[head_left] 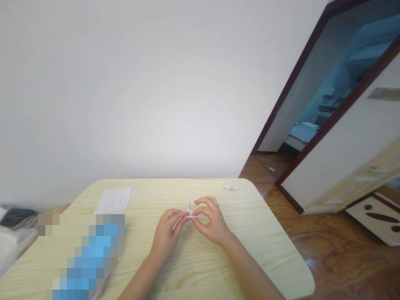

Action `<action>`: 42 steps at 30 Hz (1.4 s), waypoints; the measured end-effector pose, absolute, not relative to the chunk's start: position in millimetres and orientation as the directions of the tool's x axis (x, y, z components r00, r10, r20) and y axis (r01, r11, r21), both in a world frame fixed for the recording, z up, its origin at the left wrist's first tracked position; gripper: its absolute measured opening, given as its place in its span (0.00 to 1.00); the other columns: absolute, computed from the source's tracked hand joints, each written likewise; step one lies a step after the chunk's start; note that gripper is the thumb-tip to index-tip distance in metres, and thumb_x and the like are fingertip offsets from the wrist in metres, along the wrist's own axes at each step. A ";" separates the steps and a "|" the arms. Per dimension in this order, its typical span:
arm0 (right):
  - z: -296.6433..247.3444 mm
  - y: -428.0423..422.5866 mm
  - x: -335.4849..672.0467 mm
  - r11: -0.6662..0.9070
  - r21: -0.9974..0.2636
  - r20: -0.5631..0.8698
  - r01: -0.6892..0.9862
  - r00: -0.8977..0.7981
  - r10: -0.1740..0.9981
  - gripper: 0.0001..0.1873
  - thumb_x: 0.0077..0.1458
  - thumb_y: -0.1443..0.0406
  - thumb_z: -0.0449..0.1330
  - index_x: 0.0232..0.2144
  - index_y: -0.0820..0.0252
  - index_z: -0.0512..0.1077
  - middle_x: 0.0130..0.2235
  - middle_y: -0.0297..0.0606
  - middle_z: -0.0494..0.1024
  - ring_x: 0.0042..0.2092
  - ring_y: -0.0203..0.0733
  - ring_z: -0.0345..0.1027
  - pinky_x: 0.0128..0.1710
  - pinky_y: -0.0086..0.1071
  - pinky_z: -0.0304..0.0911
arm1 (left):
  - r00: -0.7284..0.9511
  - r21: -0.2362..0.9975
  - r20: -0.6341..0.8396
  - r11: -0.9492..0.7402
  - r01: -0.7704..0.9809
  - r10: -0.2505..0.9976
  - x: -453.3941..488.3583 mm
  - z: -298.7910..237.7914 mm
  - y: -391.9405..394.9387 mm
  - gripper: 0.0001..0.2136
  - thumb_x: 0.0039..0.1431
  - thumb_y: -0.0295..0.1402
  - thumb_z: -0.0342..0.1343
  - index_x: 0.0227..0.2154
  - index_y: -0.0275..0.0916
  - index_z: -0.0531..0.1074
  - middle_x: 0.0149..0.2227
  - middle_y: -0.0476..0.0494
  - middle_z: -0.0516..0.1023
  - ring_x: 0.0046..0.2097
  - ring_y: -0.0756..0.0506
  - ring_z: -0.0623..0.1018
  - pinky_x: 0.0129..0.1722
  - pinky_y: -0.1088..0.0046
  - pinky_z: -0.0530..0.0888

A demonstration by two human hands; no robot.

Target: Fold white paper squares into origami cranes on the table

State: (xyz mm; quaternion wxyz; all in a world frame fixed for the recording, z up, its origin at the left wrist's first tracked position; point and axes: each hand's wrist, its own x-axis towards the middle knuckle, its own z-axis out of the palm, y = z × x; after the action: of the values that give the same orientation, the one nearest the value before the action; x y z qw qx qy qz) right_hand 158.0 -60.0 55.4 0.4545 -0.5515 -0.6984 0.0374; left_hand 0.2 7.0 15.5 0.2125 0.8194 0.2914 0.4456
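Observation:
A small folded white paper figure (190, 211) is pinched between both my hands above the middle of the pale wooden table (256, 241). My left hand (167, 233) grips its left side with curled fingers. My right hand (211, 223) pinches its right side with thumb and forefinger, the other fingers arched above. A point of the paper sticks up between the fingertips.
A second small folded paper piece (231, 187) lies near the table's far right corner. A white printed sheet (114, 199) lies at the far left. A blurred blue patch (84, 258) covers the near left. White wall ahead; an open doorway (315, 108) and wooden floor at right.

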 end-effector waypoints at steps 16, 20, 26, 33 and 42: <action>55.7 -58.7 156.4 0.387 -0.580 0.575 0.717 0.024 0.818 0.04 0.46 0.69 0.58 0.27 0.56 0.69 0.39 0.37 0.71 0.45 0.41 0.60 0.47 0.39 0.54 | 0.387 0.561 0.659 -0.764 0.318 0.645 1.0 21.0 4.4 0.04 0.50 0.33 0.55 0.27 0.42 0.74 0.28 0.47 0.72 0.34 0.47 0.71 0.34 0.69 0.69; 56.1 -58.2 155.7 0.377 -0.601 0.572 0.705 0.050 0.819 0.04 0.46 0.71 0.57 0.27 0.57 0.69 0.38 0.37 0.71 0.45 0.41 0.61 0.47 0.38 0.54 | 0.340 0.590 0.662 -0.745 0.312 0.667 0.3 20.3 4.6 0.04 0.49 0.33 0.56 0.27 0.42 0.75 0.28 0.47 0.70 0.34 0.47 0.71 0.35 0.70 0.69; 54.8 -56.3 159.7 0.377 -0.625 0.582 0.684 0.087 0.809 0.06 0.44 0.72 0.57 0.26 0.57 0.69 0.38 0.36 0.71 0.44 0.41 0.61 0.46 0.38 0.55 | 0.308 0.678 0.611 -0.683 0.271 0.729 -0.5 17.8 4.7 0.05 0.49 0.34 0.56 0.26 0.42 0.75 0.27 0.47 0.71 0.33 0.47 0.71 0.35 0.71 0.68; 41.2 -49.7 187.8 0.286 -0.742 0.569 0.607 0.345 0.746 0.06 0.50 0.70 0.52 0.31 0.58 0.68 0.37 0.39 0.71 0.42 0.41 0.64 0.44 0.37 0.58 | 0.149 0.943 0.265 -0.288 0.164 0.953 -4.8 16.6 16.7 0.10 0.47 0.41 0.55 0.26 0.38 0.74 0.28 0.46 0.75 0.32 0.47 0.72 0.30 0.73 0.68; 41.7 -52.9 152.1 0.317 -0.641 0.485 0.699 0.048 0.873 0.12 0.45 0.64 0.61 0.36 0.57 0.69 0.36 0.37 0.73 0.40 0.42 0.64 0.43 0.37 0.57 | 0.243 0.997 -0.024 0.042 -0.067 0.970 1.1 16.4 13.7 0.14 0.42 0.42 0.59 0.28 0.35 0.74 0.19 0.51 0.71 0.23 0.52 0.68 0.23 0.78 0.65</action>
State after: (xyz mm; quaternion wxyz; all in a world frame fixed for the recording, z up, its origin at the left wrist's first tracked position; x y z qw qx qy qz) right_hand 152.1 -52.9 41.7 0.4388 -0.5759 -0.6826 0.0993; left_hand 1.1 13.7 16.4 0.5829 0.5307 0.4255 0.4445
